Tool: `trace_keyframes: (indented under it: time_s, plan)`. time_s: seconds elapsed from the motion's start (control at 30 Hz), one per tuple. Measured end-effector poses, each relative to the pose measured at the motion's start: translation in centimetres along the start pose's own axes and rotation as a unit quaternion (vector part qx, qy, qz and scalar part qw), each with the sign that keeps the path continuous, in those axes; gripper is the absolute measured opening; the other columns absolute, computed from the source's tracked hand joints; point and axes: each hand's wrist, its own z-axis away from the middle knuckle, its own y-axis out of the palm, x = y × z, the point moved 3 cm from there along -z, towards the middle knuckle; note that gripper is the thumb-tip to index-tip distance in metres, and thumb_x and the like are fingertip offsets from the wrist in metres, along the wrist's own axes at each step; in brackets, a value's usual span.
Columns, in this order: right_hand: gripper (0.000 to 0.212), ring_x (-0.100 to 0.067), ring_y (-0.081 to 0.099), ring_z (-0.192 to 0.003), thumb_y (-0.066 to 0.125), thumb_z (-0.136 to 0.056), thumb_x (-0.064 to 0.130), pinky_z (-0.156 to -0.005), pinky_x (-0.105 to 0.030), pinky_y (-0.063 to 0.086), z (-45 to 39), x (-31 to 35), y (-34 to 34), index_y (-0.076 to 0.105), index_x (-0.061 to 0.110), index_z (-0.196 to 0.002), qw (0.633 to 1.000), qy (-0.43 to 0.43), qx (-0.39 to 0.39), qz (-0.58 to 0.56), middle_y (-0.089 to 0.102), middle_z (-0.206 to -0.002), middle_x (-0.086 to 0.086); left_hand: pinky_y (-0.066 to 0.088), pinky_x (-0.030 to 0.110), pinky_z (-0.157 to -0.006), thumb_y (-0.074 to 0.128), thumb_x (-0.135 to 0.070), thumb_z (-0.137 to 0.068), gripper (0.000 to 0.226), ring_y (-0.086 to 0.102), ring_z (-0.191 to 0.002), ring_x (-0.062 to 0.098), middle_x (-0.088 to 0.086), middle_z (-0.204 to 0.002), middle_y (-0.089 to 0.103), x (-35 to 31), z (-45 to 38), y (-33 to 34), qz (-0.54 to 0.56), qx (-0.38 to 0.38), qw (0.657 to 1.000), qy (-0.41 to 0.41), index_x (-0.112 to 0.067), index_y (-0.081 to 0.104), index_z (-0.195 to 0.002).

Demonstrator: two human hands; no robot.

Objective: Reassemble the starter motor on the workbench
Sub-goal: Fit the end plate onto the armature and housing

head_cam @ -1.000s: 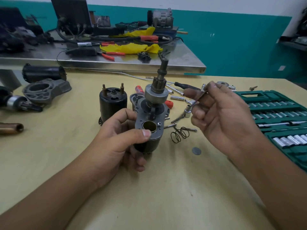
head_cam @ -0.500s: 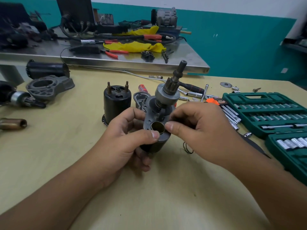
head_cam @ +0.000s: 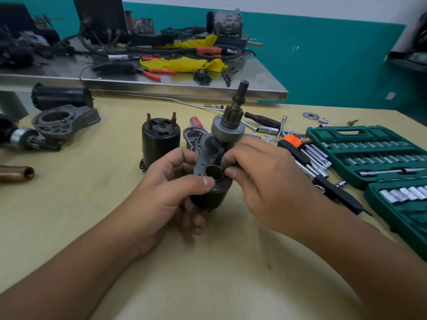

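1. Two hands met at the starter motor [head_cam: 213, 172], which stood upright just above the yellow tabletop [head_cam: 219, 262], its pinion shaft [head_cam: 238, 105] tilted slightly to the right.
2. The left hand [head_cam: 171, 195] gripped the dark body from the left, thumb lying across the front below the brass bushing [head_cam: 214, 173], fingers curled underneath.
3. The right hand [head_cam: 261, 172] came in from the right, fingertips pinching at the plate beside that bushing; I could not tell whether they held a small part.
4. Behind the left hand stood a black cylindrical housing [head_cam: 160, 139].
5. Right of the hands lay hex keys [head_cam: 309, 151] and a green socket set [head_cam: 369, 155].
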Motion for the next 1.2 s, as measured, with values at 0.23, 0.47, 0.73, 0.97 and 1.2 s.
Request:
trace_keyframes:
  time_s: [0.23, 0.47, 0.73, 0.97, 1.2]
  plan:
    - [0.009, -0.028, 0.061, -0.078, 0.065, -0.093, 0.005, -0.067, -0.041, 0.053, -0.3, -0.4, -0.6, 0.071, -0.001, -0.094, 0.998, -0.04, 0.036, 0.023, 0.065, -0.091, -0.014, 0.053, 0.033, -0.046, 0.082, -0.028, -0.06, 0.038, 0.053, -0.04, 0.026, 0.012, -0.093, 0.069, -0.1, -0.3, -0.2, 0.001, 0.012, 1.0, -0.007, -0.019, 0.07, -0.095]
    - [0.019, -0.027, 0.056, -0.078, 0.051, -0.103, 0.024, -0.065, -0.046, 0.05, -0.9, -0.5, -0.9, 0.063, 0.01, -0.102, 0.992, -0.025, 0.111, 0.062, 0.06, -0.088, -0.005, 0.053, 0.033, -0.046, 0.075, -0.015, -0.073, 0.023, 0.052, -0.039, 0.026, 0.013, -0.092, 0.069, 0.0, -0.1, 0.2, 0.005, -0.006, 1.0, -0.012, -0.017, 0.068, -0.095]
    - [0.033, -0.019, 0.053, -0.083, 0.034, -0.101, 0.042, -0.07, -0.042, 0.049, -1.6, -0.9, -1.4, 0.057, 0.021, -0.11, 0.977, -0.03, 0.19, 0.087, 0.058, -0.095, 0.003, 0.053, 0.033, -0.045, 0.073, -0.015, -0.073, 0.02, 0.051, -0.038, 0.025, 0.012, -0.091, 0.068, 0.0, -0.1, 0.1, 0.012, -0.002, 1.0, -0.009, -0.02, 0.069, -0.091]
    - [0.023, -0.022, 0.056, -0.09, 0.044, -0.105, 0.027, -0.073, -0.043, 0.053, -1.8, -0.4, -1.7, 0.056, 0.023, -0.123, 0.964, -0.053, 0.221, 0.138, 0.057, -0.106, 0.001, 0.053, 0.033, -0.045, 0.074, -0.015, -0.073, 0.021, 0.051, -0.04, 0.026, 0.011, -0.093, 0.069, 0.1, -0.1, 0.1, 0.012, -0.005, 1.0, -0.008, -0.019, 0.068, -0.092]
    - [0.021, -0.018, 0.053, -0.086, 0.037, -0.107, 0.024, -0.073, -0.034, 0.049, -2.1, 0.1, -1.5, 0.046, 0.024, -0.126, 0.945, -0.069, 0.256, 0.192, 0.052, -0.106, 0.002, 0.053, 0.033, -0.047, 0.075, -0.018, -0.074, 0.022, 0.052, -0.039, 0.027, 0.007, -0.09, 0.071, 0.2, -0.1, 0.2, 0.0, -0.019, 1.0, 0.004, -0.02, 0.067, -0.094]
